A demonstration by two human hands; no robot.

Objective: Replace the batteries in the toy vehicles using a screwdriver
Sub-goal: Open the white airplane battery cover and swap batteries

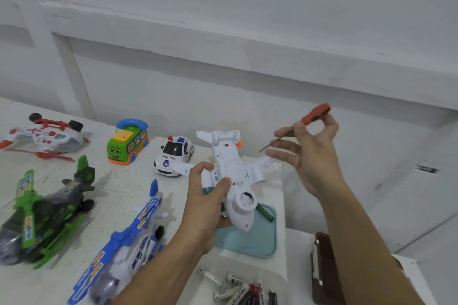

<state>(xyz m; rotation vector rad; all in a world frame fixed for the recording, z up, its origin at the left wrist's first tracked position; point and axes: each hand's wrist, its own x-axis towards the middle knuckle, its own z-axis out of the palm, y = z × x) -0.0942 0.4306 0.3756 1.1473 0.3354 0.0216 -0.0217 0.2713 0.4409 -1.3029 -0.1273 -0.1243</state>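
The thumb and fingers (331, 120) of the right hand (317, 156) pinch the orange handle of a screwdriver (316, 112). It is held up in the air, with its thin shaft slanting down to the left across the palm side and its tip free. The other fingers of that hand are spread loosely below the shaft.

The fingers (201, 168) of the left hand (205, 195) curl round an engine pod and wing root of a white toy airplane (233, 171), with the thumb pressed on the belly. The airplane is held belly up above the surface (124, 181), its nose toward the camera and its tail toward the wall. The screwdriver tip is near its right wing but not touching it.

Under the nose lies a teal tray (247, 242) with a green battery (265, 213) in it. Nearer the camera, a clear container (278, 277) holds loose batteries (238, 290). A brown box (322, 272) stands to its right.

Further left on the surface are a white police car (173, 156) and a green bus-shaped toy phone (127, 142). A red-and-white helicopter (44, 135) lies upside down near a green helicopter (47, 210) and a blue-and-white helicopter (124, 242).
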